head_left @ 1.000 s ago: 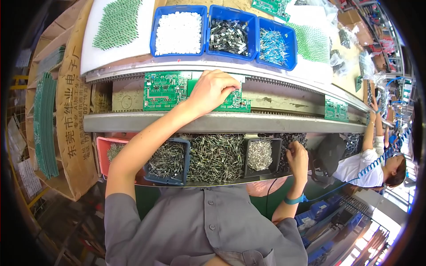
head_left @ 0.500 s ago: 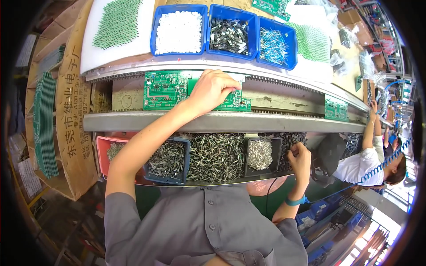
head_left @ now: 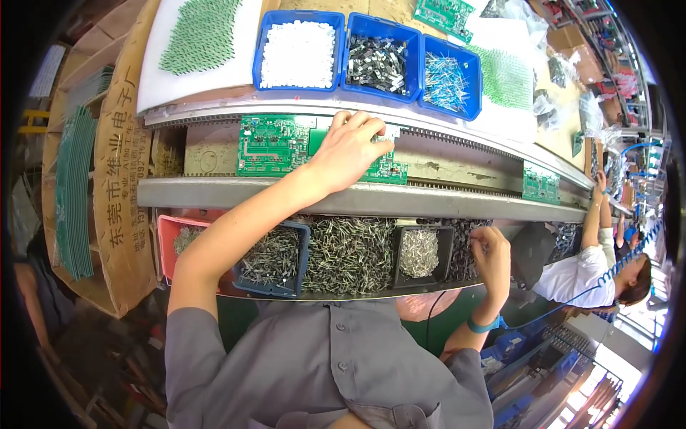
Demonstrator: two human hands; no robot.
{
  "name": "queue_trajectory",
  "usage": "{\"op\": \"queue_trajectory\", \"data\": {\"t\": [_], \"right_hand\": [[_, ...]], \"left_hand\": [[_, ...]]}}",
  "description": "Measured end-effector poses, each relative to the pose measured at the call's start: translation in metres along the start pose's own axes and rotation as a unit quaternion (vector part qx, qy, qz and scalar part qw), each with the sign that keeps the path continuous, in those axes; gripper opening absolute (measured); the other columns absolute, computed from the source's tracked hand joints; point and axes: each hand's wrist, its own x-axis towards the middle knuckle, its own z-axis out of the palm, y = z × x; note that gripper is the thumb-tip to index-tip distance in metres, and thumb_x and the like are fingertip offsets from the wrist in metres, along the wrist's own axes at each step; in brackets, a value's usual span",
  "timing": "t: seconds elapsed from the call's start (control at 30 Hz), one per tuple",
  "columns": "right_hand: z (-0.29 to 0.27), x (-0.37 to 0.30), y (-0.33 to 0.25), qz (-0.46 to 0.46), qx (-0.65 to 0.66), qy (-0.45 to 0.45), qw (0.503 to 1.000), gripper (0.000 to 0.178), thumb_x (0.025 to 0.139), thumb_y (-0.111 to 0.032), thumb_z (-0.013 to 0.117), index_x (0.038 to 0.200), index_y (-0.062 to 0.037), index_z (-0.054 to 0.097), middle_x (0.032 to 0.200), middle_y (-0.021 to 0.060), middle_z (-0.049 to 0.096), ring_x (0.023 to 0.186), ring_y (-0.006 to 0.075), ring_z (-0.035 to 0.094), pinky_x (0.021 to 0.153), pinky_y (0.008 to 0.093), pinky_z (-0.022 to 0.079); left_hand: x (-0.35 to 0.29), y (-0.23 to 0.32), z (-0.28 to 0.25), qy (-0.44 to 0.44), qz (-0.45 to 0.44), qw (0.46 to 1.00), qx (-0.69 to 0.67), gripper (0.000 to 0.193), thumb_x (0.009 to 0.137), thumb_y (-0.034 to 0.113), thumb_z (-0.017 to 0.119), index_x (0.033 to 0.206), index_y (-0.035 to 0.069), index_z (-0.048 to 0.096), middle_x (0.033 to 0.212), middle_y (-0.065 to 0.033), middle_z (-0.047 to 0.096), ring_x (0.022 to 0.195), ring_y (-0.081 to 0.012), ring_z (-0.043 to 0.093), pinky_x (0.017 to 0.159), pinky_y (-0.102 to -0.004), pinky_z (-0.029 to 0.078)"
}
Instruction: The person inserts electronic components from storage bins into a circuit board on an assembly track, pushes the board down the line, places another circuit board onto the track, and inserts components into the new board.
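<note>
My left hand [head_left: 351, 151] reaches across the rail onto a green circuit board [head_left: 275, 146] held in the conveyor track. Its fingers are bent, with thumb and forefinger close together at the board's right part; whatever they pinch is too small or hidden. At the front right, my right hand [head_left: 492, 259] hovers at a heap of small black parts [head_left: 461, 250], its thumb and fingertips drawn together. I cannot make out what lies between them. A dark tray of small silvery parts [head_left: 419, 254] stands just left of that heap.
Three blue bins [head_left: 299, 87] stand behind the track. Along the front lie loose leaded components [head_left: 350, 254], a dark blue bin [head_left: 304, 261] and a red bin [head_left: 168, 247]. A second circuit board [head_left: 541, 184] sits farther right, near a co-worker [head_left: 582, 275]. A cardboard box with upright boards [head_left: 73, 193] is left.
The fingers of my left hand have shifted and bent differently over the board. My right hand has lifted slightly and moved right at the black parts. The whole view has shifted a little.
</note>
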Motion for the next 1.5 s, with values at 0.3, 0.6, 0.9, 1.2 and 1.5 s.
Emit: {"op": "queue_trajectory", "data": {"t": [0.3, 0.6, 0.9, 1.2, 1.5], "right_hand": [[0.020, 0.063, -0.068, -0.174, 0.100, 0.010, 0.980, 0.016, 0.076, 0.003, 0.067, 0.090, -0.0018, 0.065, 0.085, 0.0132, 0.065, 0.079, 0.0307, 0.063, 0.070, 0.0362, 0.050], [0.090, 0.119, -0.139, -0.300, 0.228, -0.081, 0.923, 0.013, 0.079, 0.001, 0.067, 0.092, -0.0014, 0.067, 0.085, 0.0124, 0.065, 0.075, 0.0278, 0.064, 0.068, 0.0344, 0.051], [0.122, 0.136, -0.165, -0.297, 0.207, -0.082, 0.929, 0.010, 0.078, -0.004, 0.067, 0.088, -0.0038, 0.068, 0.081, 0.0124, 0.066, 0.077, 0.0294, 0.062, 0.071, 0.0388, 0.050], [0.131, 0.139, -0.167, -0.324, 0.178, -0.059, 0.927, 0.010, 0.076, -0.004, 0.068, 0.086, -0.0065, 0.070, 0.076, 0.0076, 0.067, 0.079, 0.0269, 0.059, 0.071, 0.0384, 0.049], [0.131, 0.138, -0.169, -0.317, 0.169, -0.059, 0.931, 0.010, 0.077, -0.005, 0.069, 0.086, -0.0074, 0.070, 0.073, 0.0081, 0.065, 0.077, 0.0259, 0.058, 0.069, 0.0372, 0.049]], "left_hand": [[-0.043, 0.010, -0.058, -0.029, -0.061, 0.995, -0.073, 0.015, 0.077, 0.007, 0.069, 0.093, 0.008, 0.067, 0.100, -0.0057, 0.058, 0.098, -0.0254, 0.055, 0.086, -0.0381, 0.041], [-0.117, 0.019, -0.139, -0.020, -0.220, 0.973, -0.068, 0.014, 0.080, 0.003, 0.067, 0.094, 0.001, 0.066, 0.095, -0.0109, 0.061, 0.088, -0.0306, 0.060, 0.077, -0.0374, 0.049], [-0.197, 0.032, -0.188, -0.051, -0.462, 0.885, -0.004, 0.013, 0.079, 0.000, 0.066, 0.092, -0.003, 0.064, 0.087, -0.0150, 0.063, 0.073, -0.0297, 0.062, 0.066, -0.0359, 0.049], [-0.220, 0.039, -0.171, -0.080, -0.480, 0.872, 0.042, 0.029, 0.070, -0.001, 0.070, 0.098, 0.002, 0.062, 0.092, -0.0131, 0.058, 0.085, -0.0332, 0.059, 0.074, -0.0406, 0.047], [-0.228, 0.029, -0.165, -0.053, -0.451, 0.889, 0.060, 0.015, 0.072, -0.002, 0.067, 0.084, 0.001, 0.058, 0.084, -0.0127, 0.056, 0.083, -0.0342, 0.057, 0.072, -0.0419, 0.046]]}}
